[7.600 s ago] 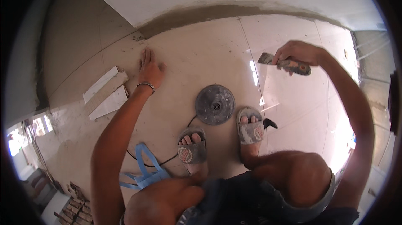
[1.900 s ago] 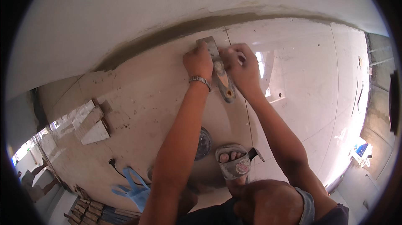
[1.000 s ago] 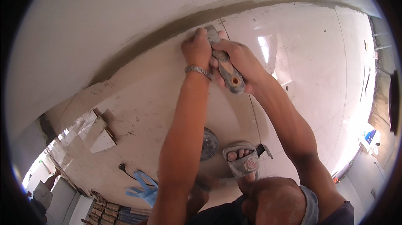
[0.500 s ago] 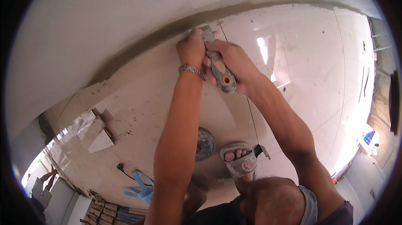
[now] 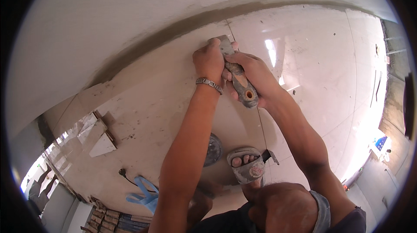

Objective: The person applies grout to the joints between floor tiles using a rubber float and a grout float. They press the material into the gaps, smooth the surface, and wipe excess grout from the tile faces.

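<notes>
A putty knife [image 5: 238,76] with a worn, stained handle and a hole in its butt end is held between my two hands, just above the pale floor tiles. My right hand [image 5: 257,73] is closed round the handle from the right. At the blade end, my left hand [image 5: 208,63] has its fingers folded and its thumb against the metal blade [image 5: 225,43]. Farther off, a damp grey-brown band [image 5: 173,31] runs along the foot of the wall. What the folded left fingers may hold beneath the blade is hidden.
A sandalled foot [image 5: 246,163] is planted below my hands, beside a round dark container [image 5: 213,149]. Cut tile pieces [image 5: 103,145] lie at the left. Near my left forearm are a blue strap-like thing [image 5: 147,194] and a black plug [image 5: 122,172]. Someone's legs [image 5: 43,187] show far left.
Both hands and the putty knife have moved right and toward me, away from the wall's foot. The grip on the knife looks the same.
</notes>
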